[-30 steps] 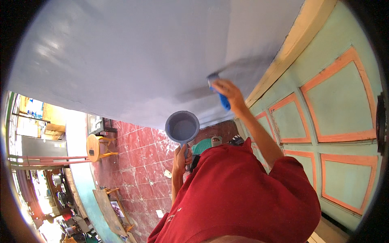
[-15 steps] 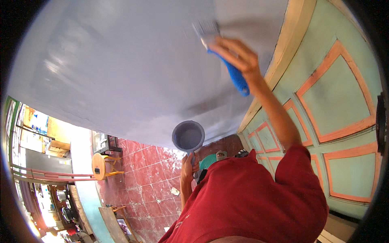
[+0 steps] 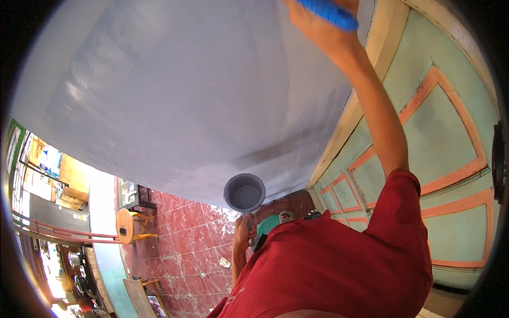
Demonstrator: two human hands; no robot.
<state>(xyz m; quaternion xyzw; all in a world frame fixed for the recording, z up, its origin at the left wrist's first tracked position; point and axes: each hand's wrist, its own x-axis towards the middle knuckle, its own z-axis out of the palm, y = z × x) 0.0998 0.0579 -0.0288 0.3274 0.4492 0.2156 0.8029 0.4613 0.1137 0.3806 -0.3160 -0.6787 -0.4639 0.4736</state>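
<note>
My right hand (image 3: 326, 26) is raised high against the wall, closed round the blue handle of a paintbrush (image 3: 330, 11). The brush's bristles lie beyond the upper edge of the view. Low in front of my chest, my left hand (image 3: 243, 230) grips the handle of a grey dipper (image 3: 244, 192). Its round cup faces up, and the inside looks grey; how much paint it holds, I cannot tell. The grey-lavender wall (image 3: 185, 106) fills the space ahead, with darker, wet-looking streaks toward its right side.
A pale green door with orange-trimmed panels (image 3: 450, 127) and a cream frame (image 3: 339, 132) border the wall on the right. Below lies a red tiled floor (image 3: 185, 228) with pale splotches. An orange stool (image 3: 127, 225) stands to the left, and a green round object (image 3: 268, 225) sits near my feet.
My right hand has moved up the wall with the paintbrush, taking its bristles out of view. My left hand and the dipper have shifted slightly lower in the picture.
</note>
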